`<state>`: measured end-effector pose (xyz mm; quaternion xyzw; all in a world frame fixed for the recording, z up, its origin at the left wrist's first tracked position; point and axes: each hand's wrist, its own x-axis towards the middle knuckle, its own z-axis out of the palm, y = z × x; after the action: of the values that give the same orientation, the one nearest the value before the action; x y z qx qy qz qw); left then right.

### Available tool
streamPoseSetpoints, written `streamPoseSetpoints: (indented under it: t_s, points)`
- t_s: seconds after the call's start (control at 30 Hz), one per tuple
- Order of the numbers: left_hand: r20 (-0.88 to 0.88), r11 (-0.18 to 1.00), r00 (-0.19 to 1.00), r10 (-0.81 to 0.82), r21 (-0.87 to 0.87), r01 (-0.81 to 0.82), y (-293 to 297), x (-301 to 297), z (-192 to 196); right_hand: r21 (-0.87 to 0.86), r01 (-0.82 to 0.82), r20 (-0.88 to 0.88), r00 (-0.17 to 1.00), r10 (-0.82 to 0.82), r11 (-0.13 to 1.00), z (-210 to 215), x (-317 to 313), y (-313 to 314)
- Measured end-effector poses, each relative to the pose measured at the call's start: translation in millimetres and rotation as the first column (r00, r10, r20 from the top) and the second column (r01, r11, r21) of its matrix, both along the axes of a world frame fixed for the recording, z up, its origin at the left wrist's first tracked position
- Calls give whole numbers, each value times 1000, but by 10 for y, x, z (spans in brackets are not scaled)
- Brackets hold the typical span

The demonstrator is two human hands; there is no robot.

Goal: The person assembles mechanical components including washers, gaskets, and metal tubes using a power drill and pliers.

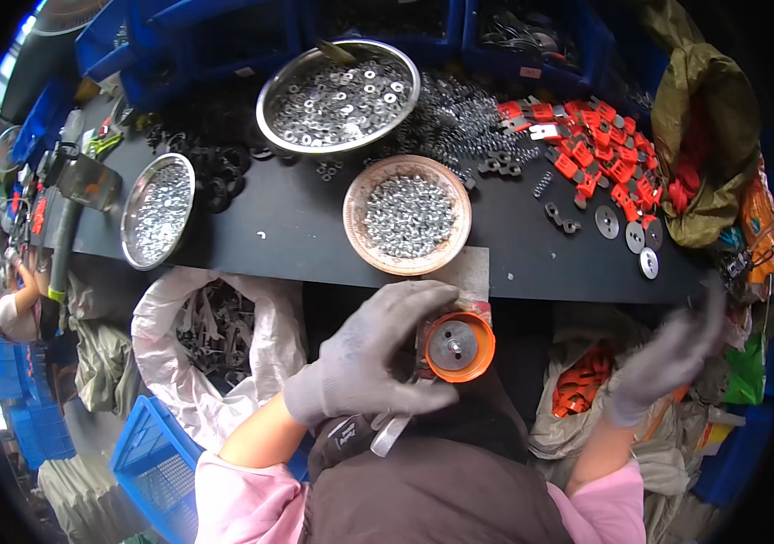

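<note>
My left hand, in a grey glove, curves beside a round orange cup. Thumb and fingers stand apart on either side of the cup's left edge; whether they touch it, I cannot tell. Inside the cup lies a grey metal disc with a small pin at its centre. Below the thumb a flat pale metal strip sticks out, its upper end hidden by the hand. My right hand, also gloved, is far off to the right by the table's edge. Motion blurs its fingers, and nothing can be made out in them.
On the black table stand a patterned bowl of small metal parts, a steel bowl of washers and a smaller steel dish. Springs, orange clips and metal discs lie rightward. Sacks flank my lap.
</note>
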<state>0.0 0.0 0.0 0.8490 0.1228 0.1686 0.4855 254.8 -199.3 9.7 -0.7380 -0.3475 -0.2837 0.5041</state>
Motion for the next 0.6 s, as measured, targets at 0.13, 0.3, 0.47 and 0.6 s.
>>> streamPoseSetpoints:
  t_s: [0.13, 0.3, 0.47, 0.6]
  points:
    - [3, 871, 960, 278, 421, -254, 298, 32, 147, -218, 675, 204, 738, -644, 705, -127, 1132, -491]
    - [-132, 725, 919, 372, 660, -198, 588, 439, 10, -190, 473, -287, 811, -509, 860, -712, 1806, -846]
    - [-168, 665, 871, 461, 715, -214, 628, 506, -75, -193, 532, -47, 834, -549, 825, -803, 1607, -821]
    - [-104, 643, 889, 447, 728, -238, 646, 523, -103, 94, 305, -368, 895, -251, 948, -1047, 1254, -827]
